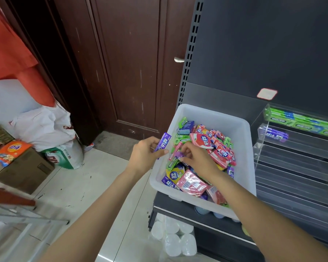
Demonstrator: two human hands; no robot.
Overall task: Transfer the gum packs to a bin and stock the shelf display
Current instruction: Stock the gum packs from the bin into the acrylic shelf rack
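Observation:
A white plastic bin point(206, 113) stands on the dark shelf, full of several mixed gum packs point(212, 148) in green, pink, purple and yellow. My left hand point(144, 155) holds a purple gum pack point(164, 141) upright just outside the bin's left wall. My right hand point(194, 157) reaches into the bin and pinches a small purple pack point(178, 154) among the pile. To the right, a clear acrylic tiered display point(261, 148) holds a row of green gum packs point(299, 121) on its top tier and purple packs point(276, 135) on the second tier.
The dark shelf backboard point(263, 53) rises behind the bin. A brown door point(125, 63) stands to the left. On the tiled floor lie a white bag point(44, 127), a cardboard box point(25, 169) and wrapped white rolls point(174, 239) below the shelf.

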